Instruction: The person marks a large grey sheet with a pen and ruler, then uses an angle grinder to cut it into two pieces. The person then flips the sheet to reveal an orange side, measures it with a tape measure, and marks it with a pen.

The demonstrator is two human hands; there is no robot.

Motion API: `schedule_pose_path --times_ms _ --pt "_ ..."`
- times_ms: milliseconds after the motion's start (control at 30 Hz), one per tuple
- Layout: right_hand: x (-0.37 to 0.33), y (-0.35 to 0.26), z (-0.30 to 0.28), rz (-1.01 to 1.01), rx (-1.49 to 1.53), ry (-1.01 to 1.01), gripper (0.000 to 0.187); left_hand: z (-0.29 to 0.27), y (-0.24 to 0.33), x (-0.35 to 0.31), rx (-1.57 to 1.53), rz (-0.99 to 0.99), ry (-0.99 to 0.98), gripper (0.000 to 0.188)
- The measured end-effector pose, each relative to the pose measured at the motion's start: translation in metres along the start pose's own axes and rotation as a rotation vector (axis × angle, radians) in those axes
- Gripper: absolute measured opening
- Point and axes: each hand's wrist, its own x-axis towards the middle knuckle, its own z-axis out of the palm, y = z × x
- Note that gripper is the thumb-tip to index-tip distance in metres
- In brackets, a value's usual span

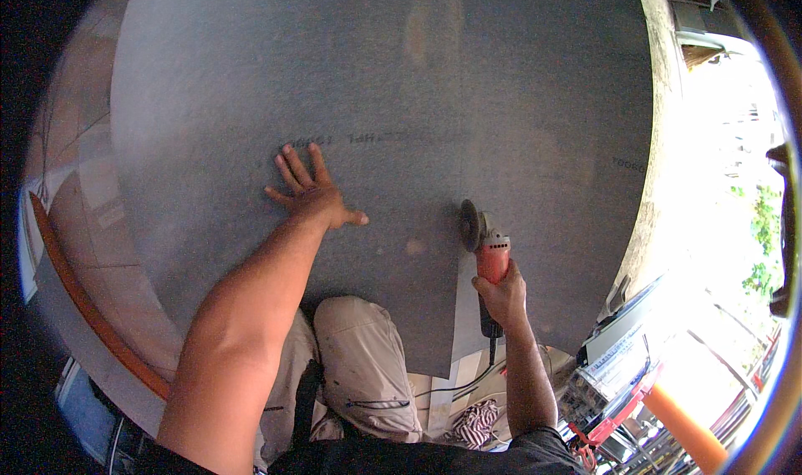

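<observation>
A large dark grey metal-looking sheet (384, 74) spreads out in front of me, with faint printed marks on it. My left hand (312, 194) rests on the sheet, palm down and fingers spread. In my right hand (505, 296) is a red and black angle grinder (493, 263), gripped around its body. Its dark cutting disc (470, 226) stands on edge at the sheet. From the disc toward me runs a pale, widening gap between two parts of the sheet, whose near edges sit unevenly. Whether the disc is spinning, I cannot tell.
My bent knee (361, 350) in beige trousers is close to the sheet's near edge. The grinder's black cable (493, 351) trails toward the floor, near a striped cloth (476, 423). Equipment with red parts (614, 408) and an orange cylinder (689, 425) stand at the right. Tiled floor (109, 224) shows left.
</observation>
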Motion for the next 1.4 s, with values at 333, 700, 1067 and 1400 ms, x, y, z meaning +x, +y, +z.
schedule_pose_path --times_ms 333,700,1067,1400 --pt "0.012 -0.011 -0.006 0.026 0.041 -0.019 0.066 -0.008 0.002 -0.001 0.002 -0.002 -0.056 0.163" --pt "0.026 -0.027 -0.009 -0.075 0.02 0.054 0.053 -0.009 0.001 -0.002 -0.013 0.013 -0.047 0.163" --pt "0.039 -0.043 -0.018 -0.09 0.018 0.047 0.054 -0.002 -0.001 -0.002 0.008 -0.002 -0.061 0.162" --pt "0.05 -0.056 -0.022 -0.045 0.01 0.032 0.057 0.0 0.001 -0.005 0.029 0.002 -0.077 0.162"
